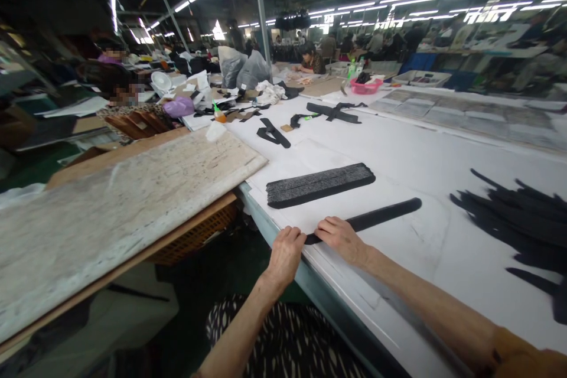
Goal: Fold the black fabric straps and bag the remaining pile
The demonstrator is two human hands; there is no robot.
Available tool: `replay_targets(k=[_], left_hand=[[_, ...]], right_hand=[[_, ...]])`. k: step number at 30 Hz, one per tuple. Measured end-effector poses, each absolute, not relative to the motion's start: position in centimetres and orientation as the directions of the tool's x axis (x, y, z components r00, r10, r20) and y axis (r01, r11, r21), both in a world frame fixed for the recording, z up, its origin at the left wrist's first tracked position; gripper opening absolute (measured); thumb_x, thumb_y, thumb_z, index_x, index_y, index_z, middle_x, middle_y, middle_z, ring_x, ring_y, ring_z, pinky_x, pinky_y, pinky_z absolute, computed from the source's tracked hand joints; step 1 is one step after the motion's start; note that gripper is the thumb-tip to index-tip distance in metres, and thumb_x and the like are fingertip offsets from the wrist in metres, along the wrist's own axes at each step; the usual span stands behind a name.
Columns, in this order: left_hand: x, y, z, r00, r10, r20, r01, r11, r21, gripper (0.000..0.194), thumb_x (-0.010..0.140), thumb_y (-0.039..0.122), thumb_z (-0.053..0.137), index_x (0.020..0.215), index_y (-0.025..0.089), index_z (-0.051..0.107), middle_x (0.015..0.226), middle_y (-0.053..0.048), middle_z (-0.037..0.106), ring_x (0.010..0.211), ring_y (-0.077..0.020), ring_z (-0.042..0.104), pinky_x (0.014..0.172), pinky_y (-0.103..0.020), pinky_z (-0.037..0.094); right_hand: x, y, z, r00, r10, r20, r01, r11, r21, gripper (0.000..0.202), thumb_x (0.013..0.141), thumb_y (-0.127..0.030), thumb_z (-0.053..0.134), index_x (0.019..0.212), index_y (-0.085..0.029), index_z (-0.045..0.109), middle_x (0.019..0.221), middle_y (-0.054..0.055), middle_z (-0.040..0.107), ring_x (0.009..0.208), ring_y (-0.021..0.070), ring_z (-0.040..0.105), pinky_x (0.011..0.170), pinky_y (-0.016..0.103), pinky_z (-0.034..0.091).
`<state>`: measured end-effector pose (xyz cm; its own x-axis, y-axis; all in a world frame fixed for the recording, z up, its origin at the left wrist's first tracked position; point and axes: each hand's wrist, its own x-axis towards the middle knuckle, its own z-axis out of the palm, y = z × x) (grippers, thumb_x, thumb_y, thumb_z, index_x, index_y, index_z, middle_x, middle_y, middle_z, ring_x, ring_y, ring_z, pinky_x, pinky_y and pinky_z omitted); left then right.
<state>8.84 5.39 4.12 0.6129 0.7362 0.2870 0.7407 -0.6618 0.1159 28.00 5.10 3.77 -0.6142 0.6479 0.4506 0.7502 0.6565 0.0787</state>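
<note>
A narrow black fabric strip (385, 213) lies on the white-covered table, its rounded far end pointing right. At its near end, my left hand (287, 251) pinches the tip by the table edge. Close beside it, my right hand (339, 237) has its fingers closed on the same strip, covering part of it. Just beyond my hands rests a neat stack of black strips (321, 184) with greyish edges showing. To the right is a loose, fanned pile of black strips (522, 224).
A worn pale board (133, 189) adjoins the table on the left. Farther back are black fabric pieces (334, 112), a glue bottle (218, 113), a pink basket (365, 86) and grey plastic bags (253, 71). A person (117, 85) sits at the left; others work behind.
</note>
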Motion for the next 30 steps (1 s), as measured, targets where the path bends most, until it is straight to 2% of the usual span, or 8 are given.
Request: replay_targets(k=[10, 18, 21, 27, 30], left_hand=[[8.3, 5.3, 4.0, 0.721, 0.651, 0.236, 0.661, -0.749, 0.046, 0.013, 0.082, 0.006, 0.046, 0.083, 0.017, 0.054, 0.085, -0.008, 0.054, 0.081, -0.0236, 0.047, 0.072, -0.038, 0.046], [8.2, 5.3, 3.7, 0.73, 0.629, 0.269, 0.646, -0.763, 0.031, 0.013, 0.085, 0.008, 0.044, 0.084, 0.016, 0.054, 0.084, -0.006, 0.053, 0.079, -0.0221, 0.046, 0.07, -0.036, 0.045], [8.2, 5.3, 3.7, 0.739, 0.617, 0.273, 0.639, -0.769, 0.008, 0.011, 0.085, 0.009, 0.046, 0.084, 0.015, 0.054, 0.084, -0.006, 0.054, 0.079, -0.0219, 0.046, 0.071, -0.035, 0.045], [8.2, 5.1, 4.3, 0.778, 0.584, 0.231, 0.614, -0.785, -0.084, 0.013, 0.085, 0.008, 0.045, 0.085, 0.013, 0.057, 0.084, -0.006, 0.055, 0.079, -0.0216, 0.048, 0.073, -0.034, 0.046], [7.6, 5.0, 4.5, 0.788, 0.571, 0.231, 0.6, -0.796, -0.082, 0.016, 0.085, 0.008, 0.045, 0.093, 0.012, 0.058, 0.088, -0.008, 0.057, 0.082, -0.0221, 0.049, 0.075, -0.035, 0.047]], right_hand=[[28.6, 5.1, 3.7, -0.718, 0.59, 0.369, 0.681, 0.706, 0.195, 0.023, 0.091, -0.009, 0.04, 0.085, -0.015, 0.062, 0.08, 0.004, 0.056, 0.077, 0.0169, 0.047, 0.067, 0.03, 0.037], [28.8, 5.0, 4.2, -0.71, 0.612, 0.349, 0.691, 0.701, 0.176, 0.021, 0.092, -0.012, 0.04, 0.096, -0.016, 0.061, 0.082, 0.004, 0.055, 0.078, 0.0167, 0.046, 0.069, 0.03, 0.037], [28.8, 5.1, 4.4, -0.739, 0.584, 0.335, 0.662, 0.723, 0.198, 0.021, 0.092, -0.012, 0.041, 0.102, -0.015, 0.059, 0.08, 0.004, 0.054, 0.077, 0.0169, 0.046, 0.068, 0.03, 0.036], [28.7, 5.1, 4.6, -0.773, 0.557, 0.303, 0.629, 0.734, 0.255, 0.021, 0.091, -0.011, 0.041, 0.101, -0.014, 0.059, 0.08, 0.004, 0.054, 0.076, 0.0171, 0.046, 0.066, 0.03, 0.035], [28.7, 5.0, 4.5, -0.762, 0.573, 0.302, 0.644, 0.721, 0.256, 0.02, 0.09, -0.011, 0.042, 0.1, -0.015, 0.059, 0.08, 0.004, 0.054, 0.075, 0.0169, 0.046, 0.065, 0.03, 0.035]])
